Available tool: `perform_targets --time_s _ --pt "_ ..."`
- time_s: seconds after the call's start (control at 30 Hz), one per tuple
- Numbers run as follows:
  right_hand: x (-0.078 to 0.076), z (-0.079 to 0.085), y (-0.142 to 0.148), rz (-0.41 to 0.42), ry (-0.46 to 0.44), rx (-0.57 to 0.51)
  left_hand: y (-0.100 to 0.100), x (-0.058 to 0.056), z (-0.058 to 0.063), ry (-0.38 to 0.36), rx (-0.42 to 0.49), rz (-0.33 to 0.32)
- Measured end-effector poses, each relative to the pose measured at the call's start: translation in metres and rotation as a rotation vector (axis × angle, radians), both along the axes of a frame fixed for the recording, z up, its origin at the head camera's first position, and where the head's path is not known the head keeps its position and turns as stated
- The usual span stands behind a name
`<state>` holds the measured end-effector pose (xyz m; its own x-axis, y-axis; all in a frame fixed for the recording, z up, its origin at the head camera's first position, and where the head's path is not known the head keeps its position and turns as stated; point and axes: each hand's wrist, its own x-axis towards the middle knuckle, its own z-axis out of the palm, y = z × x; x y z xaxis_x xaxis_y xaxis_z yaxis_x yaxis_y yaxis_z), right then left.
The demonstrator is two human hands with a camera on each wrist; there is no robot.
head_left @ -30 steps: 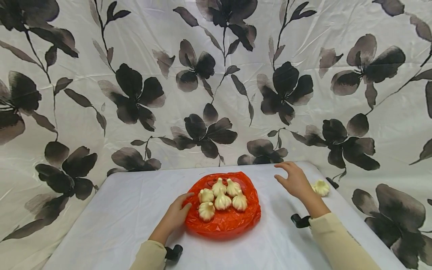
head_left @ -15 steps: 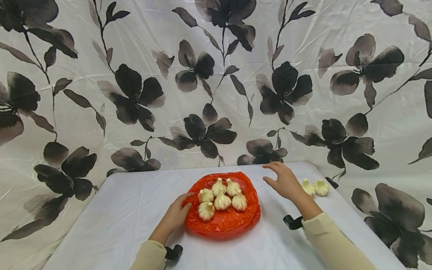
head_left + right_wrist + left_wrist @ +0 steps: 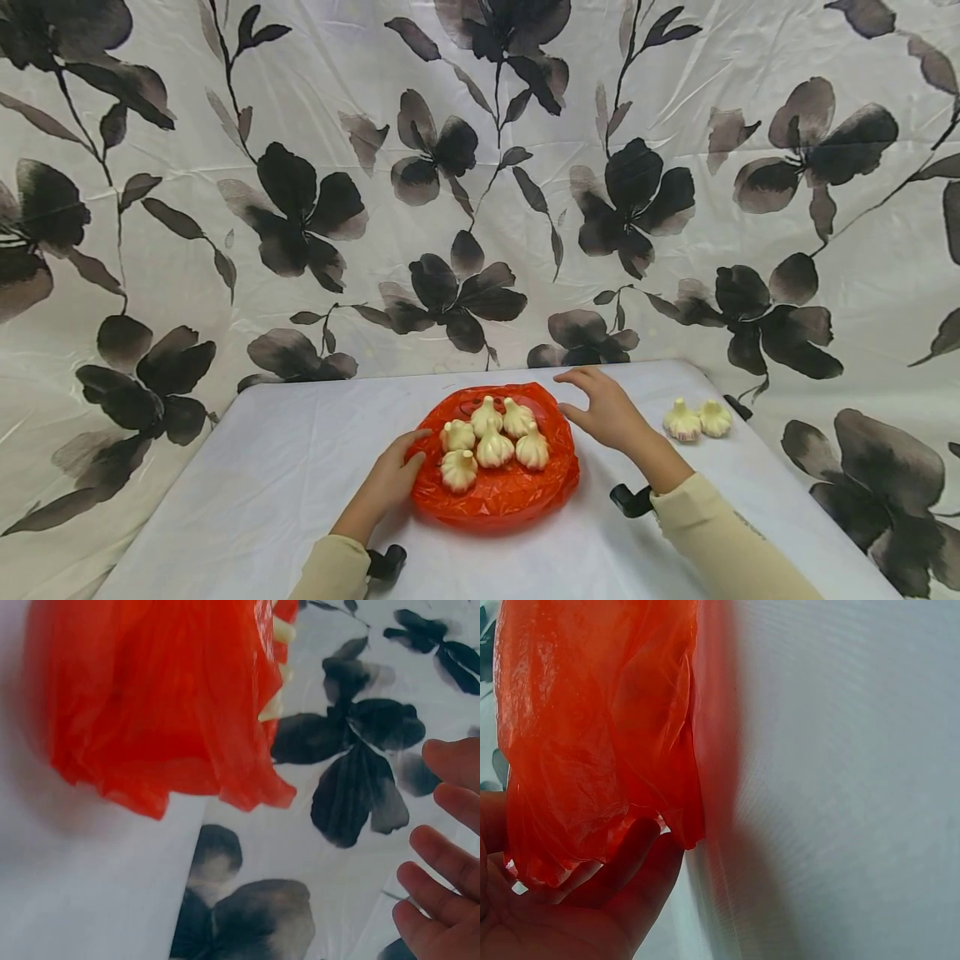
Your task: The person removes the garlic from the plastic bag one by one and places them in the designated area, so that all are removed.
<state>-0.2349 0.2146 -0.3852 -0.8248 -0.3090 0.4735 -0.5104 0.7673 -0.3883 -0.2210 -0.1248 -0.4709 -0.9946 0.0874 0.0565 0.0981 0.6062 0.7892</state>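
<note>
Near the middle of the white table, a red plastic bag (image 3: 506, 504) bears several garlic bulbs (image 3: 494, 447). My left hand (image 3: 389, 477) holds its left edge. In the left wrist view, the fingers (image 3: 649, 881) go behind the thin red plastic, with the thumb on the other side; the fingertips are partly hidden. Past the bag's upper right edge, my right hand (image 3: 606, 417) hovers with fingers spread and nothing in them. The right wrist view shows those fingers (image 3: 442, 892) apart from the red bag (image 3: 150, 697).
Two more garlic bulbs (image 3: 682, 421) sit side by side at the table's right, beyond my right forearm. A white cloth with dark flowers (image 3: 453, 300) hangs behind the white table (image 3: 247, 475). Dark wrist cameras (image 3: 387, 563) are strapped to both wrists.
My right hand has moved left toward the bag, away from the two garlic bulbs at the right, uncovering the nearer one. The left hand and the bag have stayed in place.
</note>
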Motion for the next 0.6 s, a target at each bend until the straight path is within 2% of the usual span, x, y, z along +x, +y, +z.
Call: perform_targets --time_s 0.2,0.47,0.6 --pt "0.002 -0.002 -0.014 0.036 -0.039 0.006 0.0 0.0 -0.002 0.0 0.008 0.001" --pt "0.001 -0.006 -0.028 0.088 -0.029 0.009 -0.001 0.0 -0.002 0.034 -0.002 -0.017" --pt "0.001 -0.008 -0.036 0.113 -0.06 0.005 -0.001 0.0 0.0 0.042 -0.003 -0.019"
